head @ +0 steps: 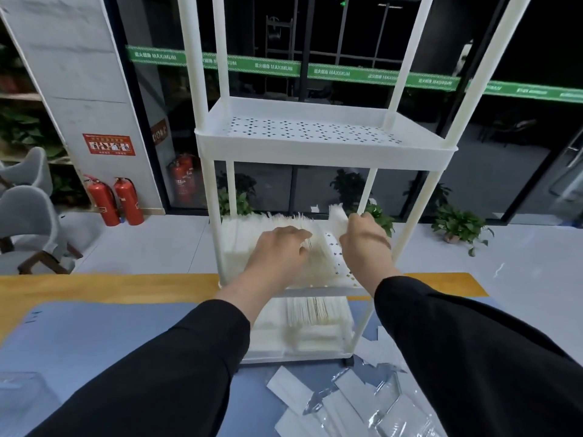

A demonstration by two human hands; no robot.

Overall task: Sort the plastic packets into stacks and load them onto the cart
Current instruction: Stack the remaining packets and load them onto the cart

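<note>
White plastic forms the cart, a tall frame of round posts carrying shallow perforated trays with raised rims. The cart stands on a blue mat that covers a wooden table, placed within reach of both arms so packets can go straight from the work surface to a shelf. The upper tray in view holds nothing visible. The middle tray carries a row of thin packets standing on edge, packed from its left side toward the centre; bare perforated floor shows at the right. The raised rim appears to keep the upright row from sliding off. The bottom tray holds further stacked packets.

Loose flat packets, clear film with pale contents, lie scattered on the mat at lower right, unsorted.

The left hand rests with curled fingers against the open end of the upright row, apparently bracing it so the sheets do not topple. The right hand pinches a small bundle of packets just beside that end, apparently ready to add it to the row. The hands are near each other but apart. Loading looks partly done, judging from the loose pile.
</note>
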